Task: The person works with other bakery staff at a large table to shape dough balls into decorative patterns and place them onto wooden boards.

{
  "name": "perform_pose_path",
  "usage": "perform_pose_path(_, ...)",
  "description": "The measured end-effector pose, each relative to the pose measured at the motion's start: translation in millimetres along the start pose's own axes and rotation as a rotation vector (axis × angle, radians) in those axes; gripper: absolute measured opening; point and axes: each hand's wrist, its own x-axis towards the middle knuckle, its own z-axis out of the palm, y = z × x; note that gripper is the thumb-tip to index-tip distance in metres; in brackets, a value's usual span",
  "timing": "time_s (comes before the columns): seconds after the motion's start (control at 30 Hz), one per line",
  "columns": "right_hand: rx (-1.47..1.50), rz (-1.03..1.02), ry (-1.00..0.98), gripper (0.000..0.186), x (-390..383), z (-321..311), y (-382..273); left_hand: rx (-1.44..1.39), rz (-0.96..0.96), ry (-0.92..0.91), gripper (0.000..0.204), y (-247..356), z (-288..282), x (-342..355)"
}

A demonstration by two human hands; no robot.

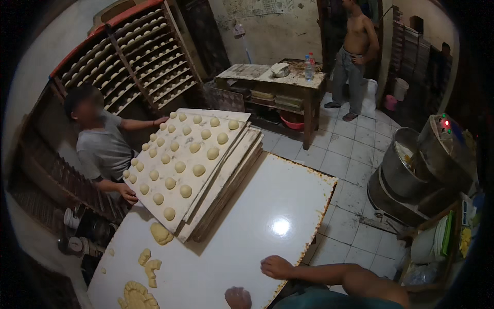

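My left hand (237,297) rests at the bottom edge of the white table (247,221), its fingers curled into a loose fist. Up and to its right, my right hand (277,267) lies near the table's worn rim, also curled, with nothing visible in it. Neither hand touches dough. To the left are a crimped mass of dough (139,296), a curved dough strip (152,271) and a rounded lump (161,233). Beyond them, a floured board (206,172) carries rows of dough balls (186,191) on top of a stack of boards (226,190).
A co-worker (105,147) at the left has both hands at the board's far side. Behind stands a rack (123,62) filled with dough balls. A wooden bench (247,72) and another person (355,56) are farther back. A mixer (411,165) stands on the right.
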Motion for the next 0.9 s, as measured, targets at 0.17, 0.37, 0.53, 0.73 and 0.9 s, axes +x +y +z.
perform_pose_path(0.17,-0.171,-0.186,0.052,0.011,12,-69,24,-0.067,-0.259,0.026,0.019,-63,-6,-4)
perform_pose_path(0.37,-0.144,-0.057,0.085,0.009,26,23,-20,0.028,-0.287,0.058,0.011,-19,50,-10)
perform_pose_path(0.53,-0.357,0.168,-0.157,0.01,51,-45,16,0.216,-0.315,0.229,0.01,-179,39,-35)
perform_pose_path(0.73,-0.088,0.137,0.315,0.007,19,21,-11,-0.057,-0.367,0.033,0.013,-109,23,-54)
perform_pose_path(0.9,-0.286,0.442,0.312,0.008,18,-25,9,0.166,-0.242,0.249,0.011,-175,7,-7)
